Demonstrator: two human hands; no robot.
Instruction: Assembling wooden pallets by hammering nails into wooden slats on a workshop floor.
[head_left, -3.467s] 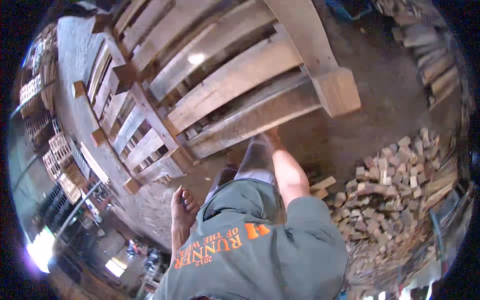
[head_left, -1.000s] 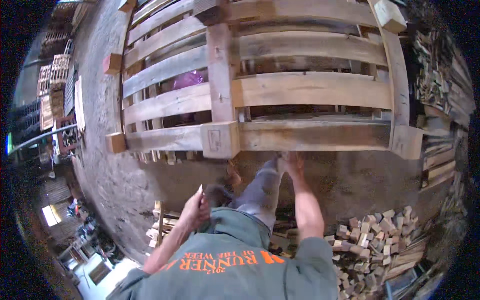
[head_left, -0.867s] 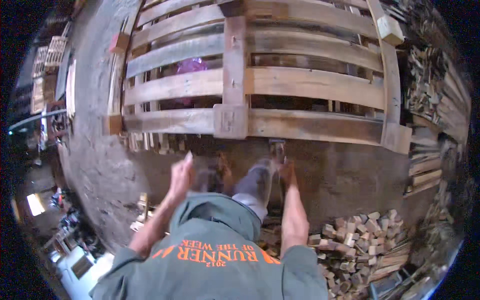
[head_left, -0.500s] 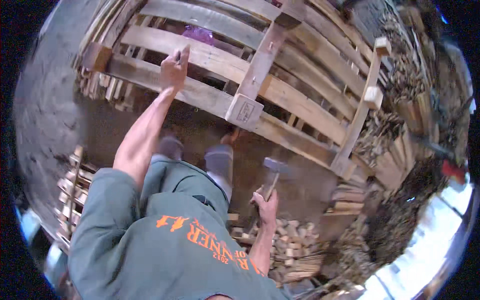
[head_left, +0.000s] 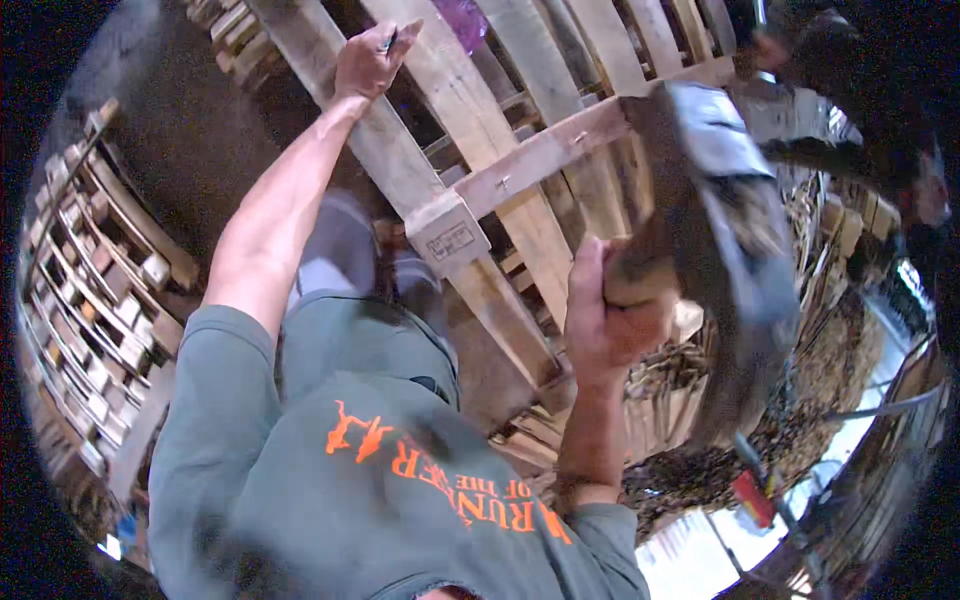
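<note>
A hammer [head_left: 735, 215] is raised close to the camera, its large metal head blurred by motion. My right hand [head_left: 625, 315] is wrapped round its wooden handle. Over the near edge of a wooden pallet [head_left: 560, 155] is my left hand [head_left: 370, 65], fingers curled together with one fingertip pointing out. A small dark spot shows at those fingers, too small to name. A cross board runs over the pallet's slats and ends in a stamped block [head_left: 447, 238] at the near side.
A purple bag [head_left: 462, 22] shows between the slats. At the left is a slatted crate [head_left: 110, 290] of wood blocks. Stacked boards [head_left: 535, 435] and wood scraps lie right of the pallet. A red object [head_left: 753, 498] is at the lower right.
My right hand has swung the hammer up from low beside my legs to near the camera. The view has turned, tilting the pallet. My left hand stays over the pallet's near edge.
</note>
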